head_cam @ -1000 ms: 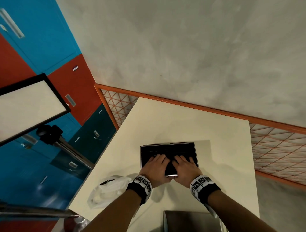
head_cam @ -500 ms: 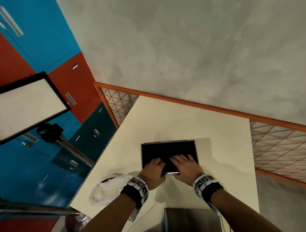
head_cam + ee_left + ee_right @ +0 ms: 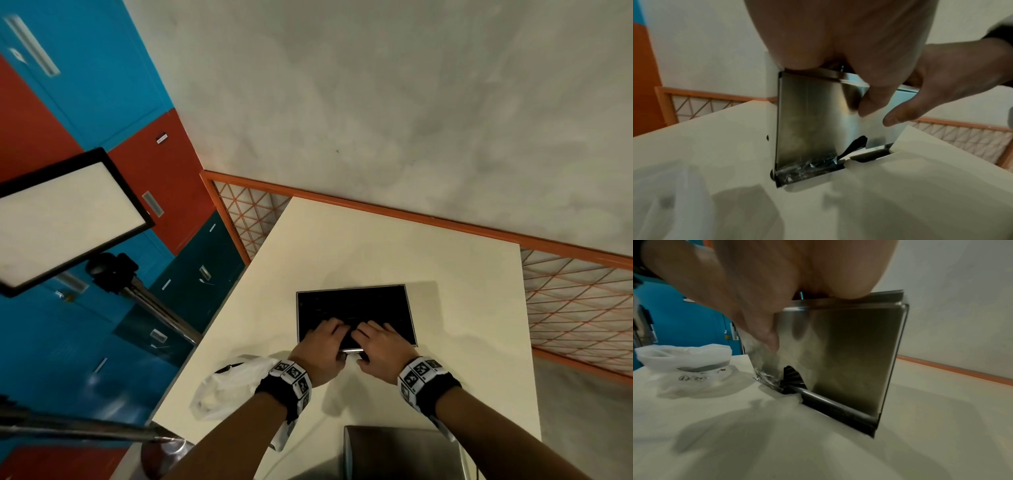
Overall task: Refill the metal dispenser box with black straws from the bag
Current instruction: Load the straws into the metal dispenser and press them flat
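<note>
Steel-walled, the open metal dispenser box (image 3: pixel 356 310) stands on the cream desk (image 3: pixel 376 246), left hand (image 3: pixel 320 346) and right hand (image 3: pixel 378 346) spread flat, seemingly pressing its black straws (image 3: pixel 342 305) level, so closing it seems next.

Left hand (image 3: pixel 323 346) and right hand (image 3: pixel 382 346) side by side, fingers extended forward.

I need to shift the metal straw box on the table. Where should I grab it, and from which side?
Grip the metal box by its two upright side walls, coming down from above with a hand on each. Its top is open and packed with straws, and the near face has a low dispensing slot, so the top and front give poor purchase. Both the left hand and right hand rest on the near rim.
</note>
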Available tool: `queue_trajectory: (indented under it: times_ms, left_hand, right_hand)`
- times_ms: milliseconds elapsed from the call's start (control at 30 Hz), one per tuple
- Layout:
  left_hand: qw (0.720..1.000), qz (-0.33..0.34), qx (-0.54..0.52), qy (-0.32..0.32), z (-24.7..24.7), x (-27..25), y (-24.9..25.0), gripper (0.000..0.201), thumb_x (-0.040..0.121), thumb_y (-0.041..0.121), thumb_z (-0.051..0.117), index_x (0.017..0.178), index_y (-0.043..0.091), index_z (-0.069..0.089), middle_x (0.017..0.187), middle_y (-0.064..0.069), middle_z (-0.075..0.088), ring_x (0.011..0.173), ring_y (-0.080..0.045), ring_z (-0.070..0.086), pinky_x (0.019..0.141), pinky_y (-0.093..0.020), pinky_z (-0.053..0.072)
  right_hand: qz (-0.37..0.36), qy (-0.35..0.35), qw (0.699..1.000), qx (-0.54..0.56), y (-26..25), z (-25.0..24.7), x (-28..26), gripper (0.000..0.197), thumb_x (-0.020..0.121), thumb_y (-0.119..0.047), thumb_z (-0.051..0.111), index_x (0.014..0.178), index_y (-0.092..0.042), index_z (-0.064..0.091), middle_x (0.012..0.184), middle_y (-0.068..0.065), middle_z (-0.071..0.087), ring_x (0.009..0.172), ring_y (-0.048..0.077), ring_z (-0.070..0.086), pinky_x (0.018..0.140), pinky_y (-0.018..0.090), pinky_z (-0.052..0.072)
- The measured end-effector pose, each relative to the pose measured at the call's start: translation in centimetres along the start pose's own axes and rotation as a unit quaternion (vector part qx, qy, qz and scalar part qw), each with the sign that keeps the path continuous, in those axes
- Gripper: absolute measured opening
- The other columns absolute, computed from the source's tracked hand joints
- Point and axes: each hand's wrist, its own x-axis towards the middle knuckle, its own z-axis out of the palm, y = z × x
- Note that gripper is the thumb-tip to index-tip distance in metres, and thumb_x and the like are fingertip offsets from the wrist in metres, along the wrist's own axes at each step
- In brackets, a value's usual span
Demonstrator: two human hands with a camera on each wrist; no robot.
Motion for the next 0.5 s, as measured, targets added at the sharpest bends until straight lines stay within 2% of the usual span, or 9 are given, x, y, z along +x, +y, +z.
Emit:
queue_trajectory:
  times_ms: [133,233,333,433,500]
  left_hand:
    - [0.999,0.005,-0.03,0.045,-0.1,-0.7,0.0,0.046,0.081,0.03,0.06,0.126,0.019,0.055,0.123,0.003,0.049,0.114,-0.019,0.045,0.092,-0.037,0.044]
    - [0.999,-0.017,-0.037,0.011,0.1,-0.9,0.3,0.04,0.082,0.031,0.06,0.12,0.018,0.056,0.119,0.0,0.054,0.113,-0.021,0.049,0.094,-0.042,0.047]
    - [0.999,-0.021,-0.02,-0.016,0.9,-1.0,0.4,0.044,0.084,0.032,0.058,0.124,0.013,0.056,0.126,-0.006,0.053,0.117,-0.026,0.05,0.097,-0.045,0.049]
    - [1.0,-0.025,-0.009,-0.017,1.3,-1.1,0.5,0.048,0.084,0.028,0.059,0.129,0.011,0.055,0.129,-0.009,0.053,0.118,-0.028,0.05,0.099,-0.043,0.049]
    - [0.999,-0.028,-0.005,-0.016,1.4,-1.0,0.5,0.047,0.083,0.026,0.06,0.128,0.01,0.055,0.128,-0.009,0.054,0.117,-0.029,0.052,0.098,-0.043,0.05]
  right_hand:
    - [0.014,-0.034,0.999,-0.002,0.3,-0.1,0.4,0.049,0.085,-0.039,0.054,0.129,-0.018,0.049,0.128,0.001,0.05,0.122,0.022,0.044,0.098,0.041,0.038]
    - [0.014,-0.034,0.999,0.014,0.8,0.1,0.2,0.048,0.086,-0.035,0.052,0.131,-0.019,0.049,0.129,-0.001,0.051,0.124,0.02,0.046,0.101,0.039,0.038]
    - [0.009,-0.016,0.999,0.046,1.0,0.4,-0.4,0.052,0.086,-0.037,0.051,0.135,-0.02,0.05,0.13,-0.002,0.053,0.123,0.019,0.048,0.105,0.038,0.039]
    - [-0.014,0.022,0.998,0.052,1.1,0.6,-1.0,0.052,0.081,-0.043,0.049,0.128,-0.02,0.056,0.12,-0.002,0.059,0.11,0.019,0.057,0.094,0.038,0.051]
    - [-0.024,0.051,0.997,0.053,1.0,0.7,-1.3,0.049,0.08,-0.045,0.052,0.123,-0.021,0.059,0.115,-0.005,0.06,0.105,0.016,0.059,0.09,0.035,0.053]
